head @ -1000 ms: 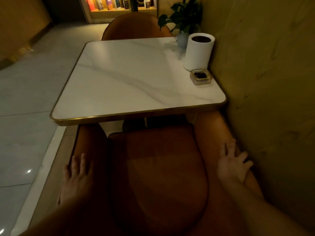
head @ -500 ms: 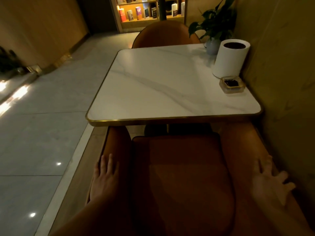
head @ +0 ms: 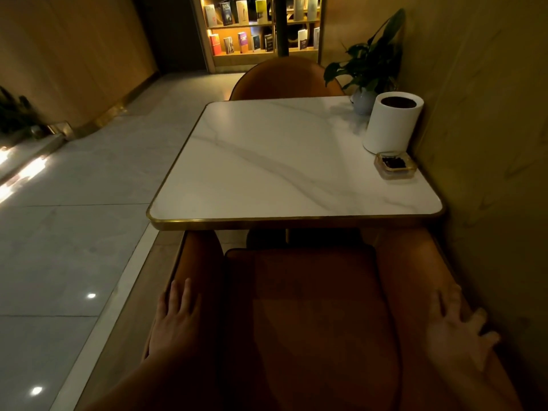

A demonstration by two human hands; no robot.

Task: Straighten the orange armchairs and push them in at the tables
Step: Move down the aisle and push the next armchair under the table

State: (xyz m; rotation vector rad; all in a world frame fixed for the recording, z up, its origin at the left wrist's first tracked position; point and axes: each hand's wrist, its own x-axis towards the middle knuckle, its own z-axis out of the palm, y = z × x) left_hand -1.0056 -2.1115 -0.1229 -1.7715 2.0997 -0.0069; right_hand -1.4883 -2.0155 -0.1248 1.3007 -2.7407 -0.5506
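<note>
An orange armchair [head: 311,307] stands right below me, its front tucked under the near edge of a white marble table [head: 281,161] with a gold rim. My left hand [head: 175,318] rests flat on the chair's left arm, fingers straight. On the right arm of the chair my right hand [head: 456,330] presses with fingers spread. A second orange armchair [head: 284,78] shows its curved back beyond the far edge of the table.
A white cylinder [head: 391,123], a small glass ashtray [head: 394,166] and a potted plant [head: 370,69] stand along the table's right side. A yellow wall [head: 489,143] runs close on the right. Grey tiled floor [head: 74,218] lies to the left, a lit bookshelf [head: 261,28] behind.
The view has swung left and up, showing more floor and the bookshelf. Both hands stay on the chair arms; the right hand has slid back along its arm.
</note>
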